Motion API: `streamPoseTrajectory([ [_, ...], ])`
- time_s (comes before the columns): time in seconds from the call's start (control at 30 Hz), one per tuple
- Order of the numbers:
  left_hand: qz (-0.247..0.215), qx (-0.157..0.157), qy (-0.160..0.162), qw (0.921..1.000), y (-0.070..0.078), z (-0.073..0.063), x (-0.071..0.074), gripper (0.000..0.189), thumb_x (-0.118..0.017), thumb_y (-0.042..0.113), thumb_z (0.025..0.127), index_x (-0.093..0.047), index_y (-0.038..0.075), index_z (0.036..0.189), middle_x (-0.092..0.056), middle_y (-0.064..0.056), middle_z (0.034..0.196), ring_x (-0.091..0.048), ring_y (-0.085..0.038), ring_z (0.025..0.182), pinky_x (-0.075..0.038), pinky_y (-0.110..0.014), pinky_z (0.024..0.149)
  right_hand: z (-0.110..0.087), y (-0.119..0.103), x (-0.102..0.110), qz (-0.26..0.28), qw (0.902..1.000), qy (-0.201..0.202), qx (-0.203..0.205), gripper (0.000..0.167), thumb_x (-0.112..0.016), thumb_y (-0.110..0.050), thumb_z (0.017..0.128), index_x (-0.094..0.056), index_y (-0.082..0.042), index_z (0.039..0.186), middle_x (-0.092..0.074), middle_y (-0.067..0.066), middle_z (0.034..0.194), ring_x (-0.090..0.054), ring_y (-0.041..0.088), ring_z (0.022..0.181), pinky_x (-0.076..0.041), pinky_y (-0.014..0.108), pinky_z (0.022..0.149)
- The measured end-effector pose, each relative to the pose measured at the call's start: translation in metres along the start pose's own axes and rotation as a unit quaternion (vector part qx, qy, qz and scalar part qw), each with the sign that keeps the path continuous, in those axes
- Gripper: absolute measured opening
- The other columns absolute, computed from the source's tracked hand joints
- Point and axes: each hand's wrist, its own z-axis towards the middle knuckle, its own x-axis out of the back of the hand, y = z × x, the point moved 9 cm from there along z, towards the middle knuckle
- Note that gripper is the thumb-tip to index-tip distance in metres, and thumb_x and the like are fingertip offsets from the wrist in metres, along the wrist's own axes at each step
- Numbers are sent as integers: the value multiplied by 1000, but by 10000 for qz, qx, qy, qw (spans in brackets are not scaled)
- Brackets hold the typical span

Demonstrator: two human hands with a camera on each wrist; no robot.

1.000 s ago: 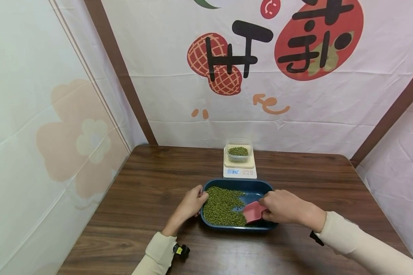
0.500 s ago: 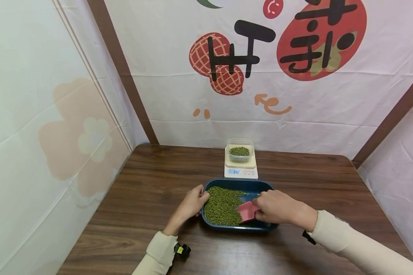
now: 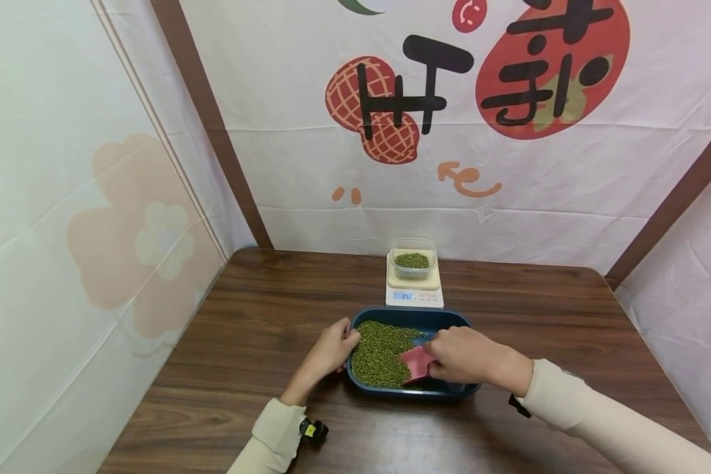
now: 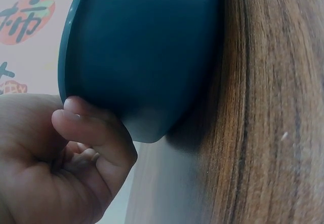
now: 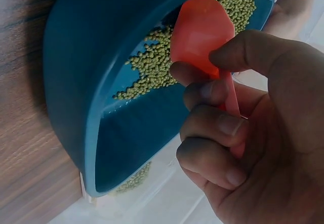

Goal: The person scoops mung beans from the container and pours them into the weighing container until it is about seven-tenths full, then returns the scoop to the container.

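Note:
A blue oval-cornered basin (image 3: pixel 415 393) stands on the table with green mung beans (image 3: pixel 382 355) heaped over its left part. My left hand (image 3: pixel 330 347) pinches the basin's left rim; in the left wrist view its thumb and curled fingers (image 4: pixel 96 138) meet at that rim. My right hand (image 3: pixel 471 359) grips the handle of a pink scoop (image 3: pixel 417 364) inside the basin. The scoop's front edge is in among the beans. In the right wrist view, fingers and thumb wrap the handle, and the scoop's bowl (image 5: pixel 202 31) shows no beans in it.
Behind the basin, close to its far rim, stands a white kitchen scale (image 3: pixel 415 299) whose display seems to read 842. On it sits a clear plastic box (image 3: pixel 413 270) with some mung beans. A printed cloth (image 3: pixel 308 164) hangs behind the brown wooden table (image 3: pixel 261 316).
My right hand has moved left with the pink scoop, pushing its edge farther into the beans. The left hand keeps its place at the rim, and the scale reading looks the same.

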Motion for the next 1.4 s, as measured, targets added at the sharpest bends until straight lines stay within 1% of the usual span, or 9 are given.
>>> streamPoseTrajectory([
  [0.33,12,-28,15,10000,3,0,1,24,-49,15,107,-43,11,84,-45,0,61,-48,-14,44,-44,-26,42,7,-2,-2,55,10000,-63,18,20,-72,-14,91,-59,-18,76,-30,-13,62,-20,1,53,-17,20,49],
  [0.57,4,-40,27,10000,3,0,1,24,-50,15,107,-43,11,84,-46,-1,61,-48,-14,44,-44,-26,42,12,-3,-5,22,9999,-163,-19,16,-71,-16,93,-61,-17,80,-28,-13,62,-18,3,53,-15,22,50],
  [0.67,5,-39,34,10000,3,0,2,24,-50,15,107,-43,11,83,-46,-1,61,-48,-14,44,-44,-26,42,14,-4,-5,21,9998,-195,-28,17,-71,-16,93,-61,-17,80,-29,-13,62,-19,3,53,-16,21,50],
  [0.9,19,-1,31,10000,3,-1,2,24,-50,15,107,-44,11,83,-47,-1,62,-48,-14,45,-44,-26,42,18,-9,-4,87,9998,-202,14,16,-71,-16,95,-63,-16,81,-34,-13,61,-21,2,52,-18,20,49],
  [1.03,5,0,35,10000,3,-1,2,24,-50,15,106,-43,11,83,-46,-1,62,-48,-14,45,-44,-26,42,21,-13,-6,127,9997,-211,65,15,-71,-15,95,-65,-15,81,-34,-12,61,-21,1,52,-17,20,49],
  [1.27,8,16,50,10000,2,-1,1,23,-50,14,105,-44,12,83,-47,-1,63,-48,-14,44,-43,-25,42,26,-17,-9,151,9995,-271,104,10,-70,-14,96,-69,-14,86,-40,-12,62,-24,0,51,-19,20,48],
  [1.4,29,15,50,10000,2,-1,1,23,-51,14,105,-44,11,83,-47,0,62,-49,-13,44,-43,-25,42,29,-19,-10,153,9993,-303,144,13,-70,-15,97,-67,-15,84,-44,-11,62,-26,1,52,-21,19,48],
])
